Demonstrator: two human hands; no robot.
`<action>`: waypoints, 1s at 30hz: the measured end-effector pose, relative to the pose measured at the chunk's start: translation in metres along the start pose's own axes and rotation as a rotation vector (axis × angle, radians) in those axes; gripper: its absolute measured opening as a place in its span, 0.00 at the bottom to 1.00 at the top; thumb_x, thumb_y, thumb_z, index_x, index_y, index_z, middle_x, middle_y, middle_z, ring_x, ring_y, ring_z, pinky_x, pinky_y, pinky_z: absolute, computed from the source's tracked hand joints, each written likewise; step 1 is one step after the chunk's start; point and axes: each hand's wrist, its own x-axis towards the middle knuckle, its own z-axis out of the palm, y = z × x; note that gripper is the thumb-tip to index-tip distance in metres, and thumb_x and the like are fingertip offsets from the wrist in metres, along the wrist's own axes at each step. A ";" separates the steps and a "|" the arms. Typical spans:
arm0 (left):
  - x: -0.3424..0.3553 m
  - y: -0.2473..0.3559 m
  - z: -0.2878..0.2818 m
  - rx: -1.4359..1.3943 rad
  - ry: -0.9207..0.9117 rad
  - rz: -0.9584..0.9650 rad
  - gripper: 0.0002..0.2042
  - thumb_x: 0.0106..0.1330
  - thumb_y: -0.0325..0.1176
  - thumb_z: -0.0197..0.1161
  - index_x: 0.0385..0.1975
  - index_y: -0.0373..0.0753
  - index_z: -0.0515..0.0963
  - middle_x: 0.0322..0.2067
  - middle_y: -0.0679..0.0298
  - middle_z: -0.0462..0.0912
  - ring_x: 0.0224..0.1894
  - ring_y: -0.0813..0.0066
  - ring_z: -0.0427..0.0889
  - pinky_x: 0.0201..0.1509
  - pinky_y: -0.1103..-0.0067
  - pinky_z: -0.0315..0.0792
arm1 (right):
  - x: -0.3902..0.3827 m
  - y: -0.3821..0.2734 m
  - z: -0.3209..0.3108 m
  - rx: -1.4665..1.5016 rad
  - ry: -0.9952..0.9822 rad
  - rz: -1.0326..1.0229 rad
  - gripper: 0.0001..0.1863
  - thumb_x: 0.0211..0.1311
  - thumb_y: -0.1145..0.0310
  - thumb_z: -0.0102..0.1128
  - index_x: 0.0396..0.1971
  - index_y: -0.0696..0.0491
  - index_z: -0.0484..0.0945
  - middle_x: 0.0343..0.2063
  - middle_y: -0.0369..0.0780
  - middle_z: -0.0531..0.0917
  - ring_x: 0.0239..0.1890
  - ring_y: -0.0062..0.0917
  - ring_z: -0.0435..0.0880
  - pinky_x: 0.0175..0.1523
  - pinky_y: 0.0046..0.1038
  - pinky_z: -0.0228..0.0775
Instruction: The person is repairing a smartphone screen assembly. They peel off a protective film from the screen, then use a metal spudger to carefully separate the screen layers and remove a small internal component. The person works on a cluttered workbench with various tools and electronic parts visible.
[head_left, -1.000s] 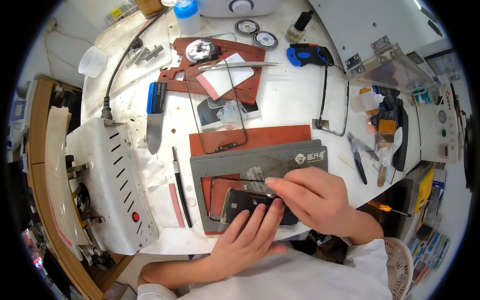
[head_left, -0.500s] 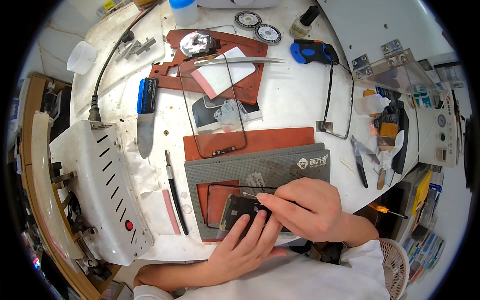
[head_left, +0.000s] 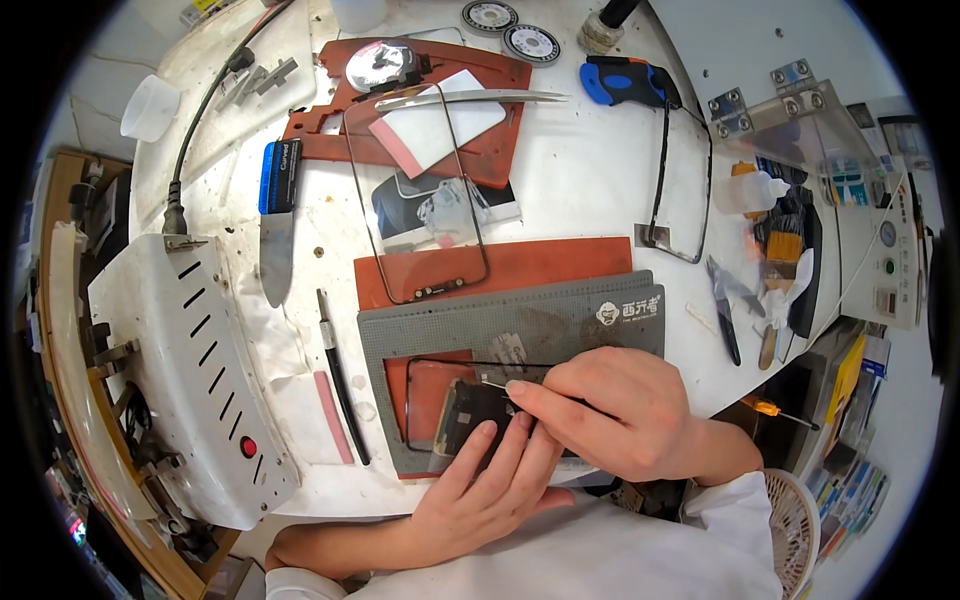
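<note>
Dark, flat, rectangular phone-like panel (head_left: pixel 458 408) lies aslant over the near part of a grey, finely textured rectangular mat (head_left: pixel 560 326), at the front of the white desk (head_left: pixel 575 190), overlapping a thin black rectangular frame (head_left: pixel 407 405). The left hand (head_left: pixel 487 490) rests on it, fingers nearly straight and narrowly spaced across its surface; whether they also grip its edge, I cannot tell. Above the panel, the right hand (head_left: pixel 625 415) has its thumb and forefinger pinched on a slim silvery tool (head_left: pixel 492 383), whose tip shows just beyond them. Left of the mat lie a slender black pen-shaped tool with a silvery end (head_left: pixel 345 390) and, beside it, a narrow pink strip (head_left: pixel 333 417). A reddish-brown flat sheet (head_left: pixel 530 258) shows behind the mat.
</note>
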 end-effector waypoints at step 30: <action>0.001 0.002 0.003 0.019 0.005 -0.030 0.29 0.75 0.58 0.55 0.59 0.38 0.84 0.61 0.59 0.79 0.65 0.66 0.78 0.71 0.66 0.74 | -0.002 -0.005 -0.010 0.004 -0.084 0.051 0.22 0.40 0.72 0.69 0.42 0.62 0.87 0.33 0.40 0.83 0.30 0.30 0.83 0.31 0.27 0.77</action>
